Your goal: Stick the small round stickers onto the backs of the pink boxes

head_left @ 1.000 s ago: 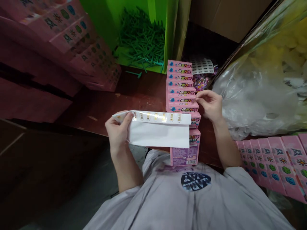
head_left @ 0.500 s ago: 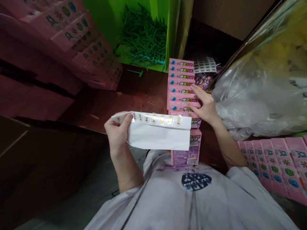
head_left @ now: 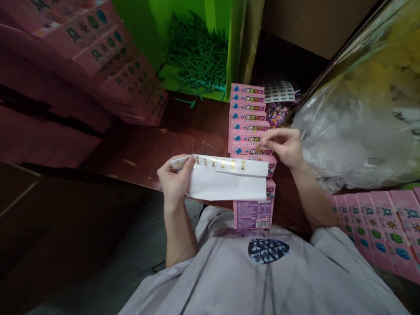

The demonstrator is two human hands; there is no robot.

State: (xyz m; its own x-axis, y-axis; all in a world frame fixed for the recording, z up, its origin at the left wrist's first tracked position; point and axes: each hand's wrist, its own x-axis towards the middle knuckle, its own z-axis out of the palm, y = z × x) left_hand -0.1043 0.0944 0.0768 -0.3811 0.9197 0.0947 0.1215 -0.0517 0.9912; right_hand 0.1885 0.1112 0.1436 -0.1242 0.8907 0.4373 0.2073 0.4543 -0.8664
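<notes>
My left hand (head_left: pixel 173 181) grips the left end of a white sticker sheet (head_left: pixel 229 186), thumb on top. A row of oval gold-printed stickers runs along its folded upper strip. To the right, my right hand (head_left: pixel 286 146) is closed in a pinch on a small sticker (head_left: pixel 259 146), just above the row of pink boxes (head_left: pixel 249 127). These boxes stand one behind another, with colourful lettering along their tops. The sheet partly covers the nearest pink box (head_left: pixel 252 214), whose purple printed panel and barcode face me.
A green bin (head_left: pixel 238 48) of green plastic pieces (head_left: pixel 200 57) stands at the back. Stacked pink boxes (head_left: pixel 131 83) rise at left, and more pink boxes (head_left: pixel 377 223) line the right. A clear plastic bag (head_left: pixel 348 131) bulges beside my right arm. A sheet of black-marked labels (head_left: pixel 279 92) lies behind the row.
My right hand has gone from spread fingers at the boxes to a pinch with a sticker in it. My left hand and the sheet have shifted right.
</notes>
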